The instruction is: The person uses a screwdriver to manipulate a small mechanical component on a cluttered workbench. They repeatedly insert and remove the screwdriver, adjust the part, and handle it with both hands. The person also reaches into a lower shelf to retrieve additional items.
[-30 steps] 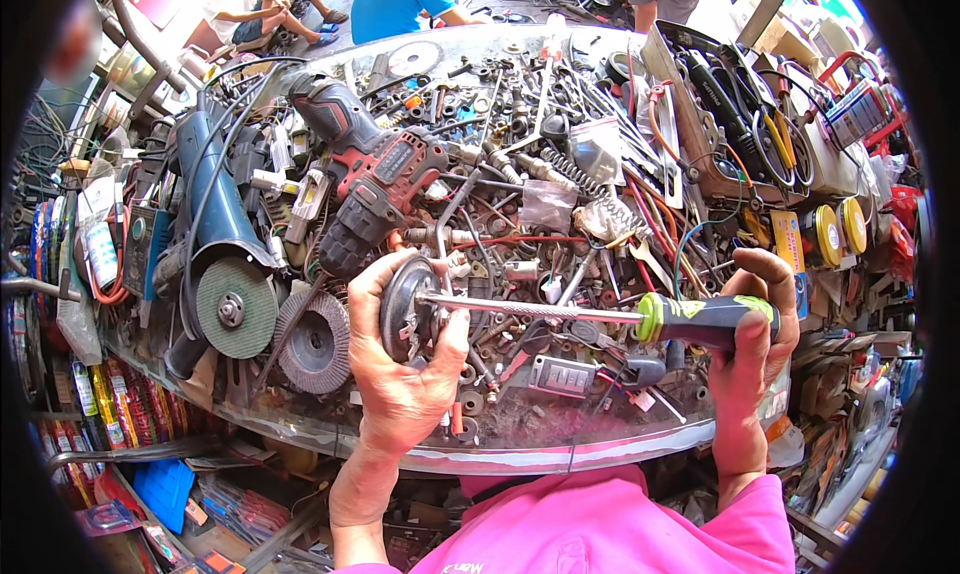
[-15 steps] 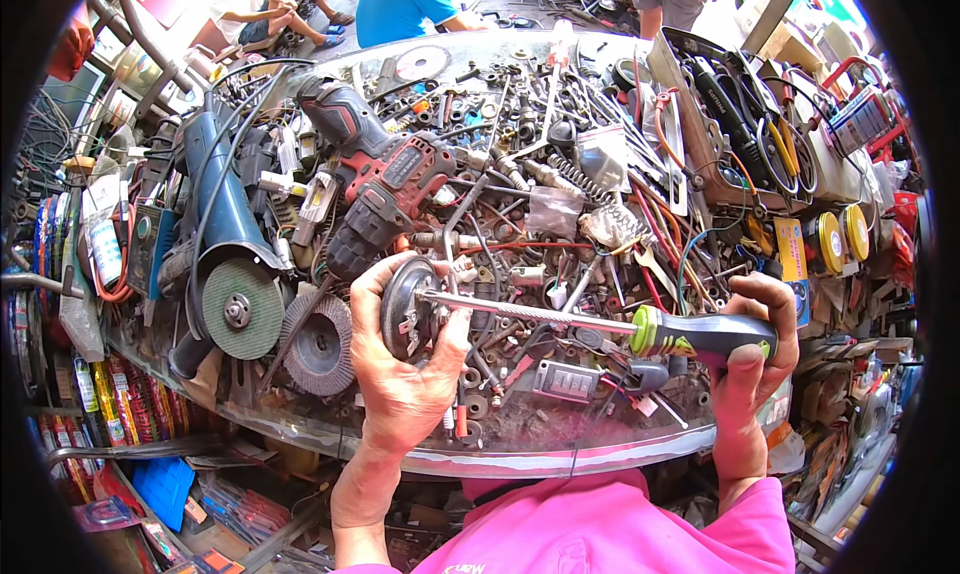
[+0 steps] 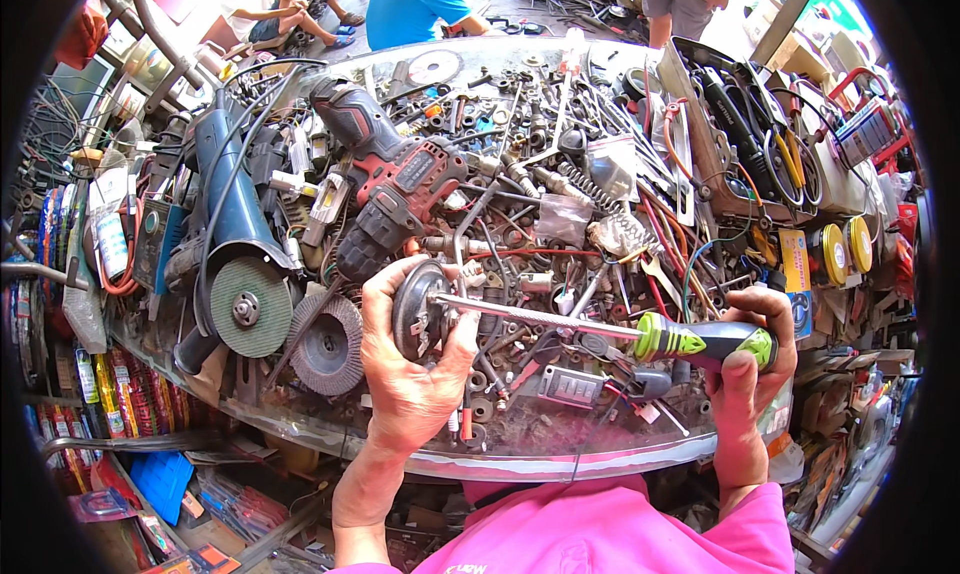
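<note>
My left hand [image 3: 412, 404] grips a round black disc horn [image 3: 410, 309] on edge, fingers behind its rim and thumb at its front. Small metal tabs show on the horn's face. My right hand [image 3: 745, 374] is wrapped around the lime-and-dark handle of a screwdriver [image 3: 695, 340], the thumb against its underside. The screwdriver's long metal shaft lies nearly level, and its tip meets the middle of the horn. Exactly what the tip sits in is too small to tell.
Loose bolts, springs and wires cover the glass-topped bench [image 3: 560, 462]. A red-black cordless drill [image 3: 405, 184], blue angle grinder [image 3: 235, 204] and flap disc [image 3: 327, 344] lie left. A tool-filled case [image 3: 690, 94] stands far right. Beyond the bench sits a person in blue [image 3: 410, 14].
The screwdriver handle has turned: more lime shows near its end, within my right hand. My left hand keeps its hold on the horn. The whole view has shifted slightly.
</note>
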The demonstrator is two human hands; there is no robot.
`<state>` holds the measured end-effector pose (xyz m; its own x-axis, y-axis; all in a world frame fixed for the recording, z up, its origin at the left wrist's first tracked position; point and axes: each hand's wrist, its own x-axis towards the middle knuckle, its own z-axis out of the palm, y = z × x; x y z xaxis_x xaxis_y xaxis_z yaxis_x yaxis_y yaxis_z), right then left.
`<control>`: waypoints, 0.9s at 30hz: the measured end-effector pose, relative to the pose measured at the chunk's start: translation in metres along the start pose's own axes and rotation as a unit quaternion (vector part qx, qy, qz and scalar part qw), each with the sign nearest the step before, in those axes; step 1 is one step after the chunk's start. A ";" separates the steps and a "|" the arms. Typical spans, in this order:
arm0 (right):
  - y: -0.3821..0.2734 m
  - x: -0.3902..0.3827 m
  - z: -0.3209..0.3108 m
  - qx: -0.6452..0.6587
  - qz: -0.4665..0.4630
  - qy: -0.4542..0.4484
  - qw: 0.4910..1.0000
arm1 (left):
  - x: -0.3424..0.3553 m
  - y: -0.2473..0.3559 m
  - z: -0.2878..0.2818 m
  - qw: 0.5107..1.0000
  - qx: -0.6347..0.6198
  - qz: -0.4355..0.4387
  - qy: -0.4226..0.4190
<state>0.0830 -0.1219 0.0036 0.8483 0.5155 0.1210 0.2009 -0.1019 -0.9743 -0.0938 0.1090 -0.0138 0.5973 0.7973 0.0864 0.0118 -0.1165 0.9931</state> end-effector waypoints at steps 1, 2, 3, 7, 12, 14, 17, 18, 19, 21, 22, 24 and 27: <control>0.002 0.000 -0.001 0.005 0.012 0.004 1.000 | 0.000 0.000 0.000 1.000 0.002 0.002 -0.004; 0.001 0.000 0.002 0.016 0.001 0.008 1.000 | -0.001 0.001 0.000 1.000 -0.002 0.004 -0.004; 0.001 0.001 0.004 0.027 -0.010 0.014 1.000 | 0.000 0.000 0.001 1.000 -0.005 0.011 0.000; -0.009 0.009 0.023 0.035 -0.072 0.020 0.997 | 0.001 0.000 0.000 1.000 -0.011 0.008 0.006; -0.001 0.007 0.013 0.016 -0.084 0.005 0.996 | 0.001 -0.001 0.000 1.000 0.021 0.016 0.011; -0.006 0.007 0.014 0.030 -0.052 0.011 0.998 | 0.001 0.001 0.002 1.000 0.006 0.011 0.010; -0.001 0.005 0.012 0.032 -0.042 0.008 0.999 | 0.002 0.002 0.000 1.000 0.007 0.020 0.010; 0.005 0.008 0.010 0.029 -0.097 -0.030 0.994 | 0.001 0.002 -0.001 1.000 -0.003 0.017 0.013; -0.002 0.009 0.016 0.058 -0.107 -0.036 0.992 | 0.000 0.002 -0.001 1.000 -0.014 0.015 0.015; 0.000 0.012 0.019 0.025 -0.157 -0.037 0.987 | 0.001 0.002 -0.001 0.999 -0.022 0.014 0.022; 0.007 0.010 0.009 0.014 -0.144 -0.075 0.987 | 0.002 0.002 -0.002 0.999 -0.018 0.016 0.026; 0.006 0.011 0.010 0.017 -0.147 -0.072 0.986 | 0.002 0.001 -0.003 0.999 0.002 0.020 0.033; -0.004 0.009 0.009 0.042 -0.087 -0.065 0.993 | 0.002 0.002 -0.002 0.999 0.017 0.010 0.025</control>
<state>0.0852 -0.1096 0.0067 0.7328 0.6248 0.2697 0.2930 0.0680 -0.9537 -0.0938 0.1117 -0.0118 0.5569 0.8231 0.1114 0.0277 -0.1525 0.9879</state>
